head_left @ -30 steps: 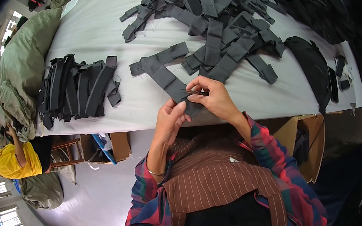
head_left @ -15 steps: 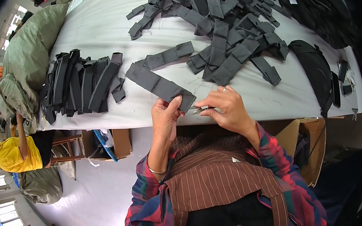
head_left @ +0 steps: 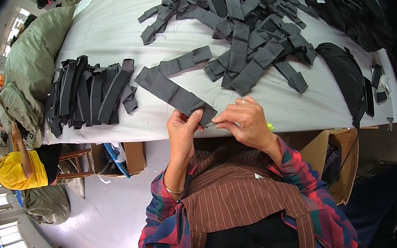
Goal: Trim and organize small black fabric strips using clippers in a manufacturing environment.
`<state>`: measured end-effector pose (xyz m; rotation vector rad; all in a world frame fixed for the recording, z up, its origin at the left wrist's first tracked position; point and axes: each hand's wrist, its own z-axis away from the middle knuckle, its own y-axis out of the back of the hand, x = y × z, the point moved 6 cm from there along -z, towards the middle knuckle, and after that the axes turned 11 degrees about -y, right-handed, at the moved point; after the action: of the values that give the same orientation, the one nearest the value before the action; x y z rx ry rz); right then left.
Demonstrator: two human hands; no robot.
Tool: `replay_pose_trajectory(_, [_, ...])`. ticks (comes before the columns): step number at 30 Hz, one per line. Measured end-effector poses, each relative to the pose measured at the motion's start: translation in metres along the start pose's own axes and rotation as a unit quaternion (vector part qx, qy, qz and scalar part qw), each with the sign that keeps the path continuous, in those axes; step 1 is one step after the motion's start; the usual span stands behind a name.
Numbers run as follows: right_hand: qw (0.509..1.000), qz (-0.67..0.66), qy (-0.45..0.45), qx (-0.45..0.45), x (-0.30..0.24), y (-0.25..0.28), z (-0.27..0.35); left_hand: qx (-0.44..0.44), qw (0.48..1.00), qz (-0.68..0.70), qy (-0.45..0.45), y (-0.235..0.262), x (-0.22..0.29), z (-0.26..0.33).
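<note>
My left hand [head_left: 183,129] grips one end of a dark grey folded fabric strip [head_left: 169,91], thumb on top. The strip slants away to the far left over the white-covered table [head_left: 160,131]. At its near corner, my right hand [head_left: 247,124] has thumb and forefinger pinched together; whether a thread lies between them is too small to tell. The yellow-green end of the thread snips [head_left: 270,126] pokes out behind that palm, their blades hidden. Just beyond the held strip lies another grey strip [head_left: 185,62].
A large heap of grey strips [head_left: 242,35] covers the far middle. Stacked strips [head_left: 90,94] lie at left, beside a green sack [head_left: 38,49]. Black fabric pieces [head_left: 343,80] and a phone [head_left: 368,97] lie right. A person in yellow [head_left: 20,169] sits at far left.
The snips' blades, visible before by the strip's corner, have gone back into my right hand, and their yellow-green end now shows. My right fingers have closed into a pinch at the corner.
</note>
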<state>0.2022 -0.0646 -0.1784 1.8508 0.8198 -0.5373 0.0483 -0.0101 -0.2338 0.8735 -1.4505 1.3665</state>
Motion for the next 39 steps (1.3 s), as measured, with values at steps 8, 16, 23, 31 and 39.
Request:
replay_pose_trajectory(8, [0.999,-0.031,-0.041,-0.008,0.006,0.005,0.002,0.012,1.0,0.009,0.015,0.003,0.001,0.001])
replay_pose_trajectory(16, [1.0,0.002,0.019,-0.001,-0.006,0.002,0.002,0.013,1.0,-0.006,0.017,0.001,0.005,0.002])
replay_pose_trajectory(23, [0.997,0.053,0.058,0.026,-0.015,0.004,0.003,0.021,0.999,-0.037,0.006,0.002,0.007,0.002])
replay_pose_trajectory(31, [0.994,0.072,0.077,0.032,-0.019,0.0,0.005,0.023,0.996,-0.08,-0.007,0.002,0.007,0.002])
replay_pose_trajectory(39, [0.991,0.088,0.093,0.034,-0.02,0.001,0.005,0.011,0.998,-0.065,0.003,0.003,0.003,0.001])
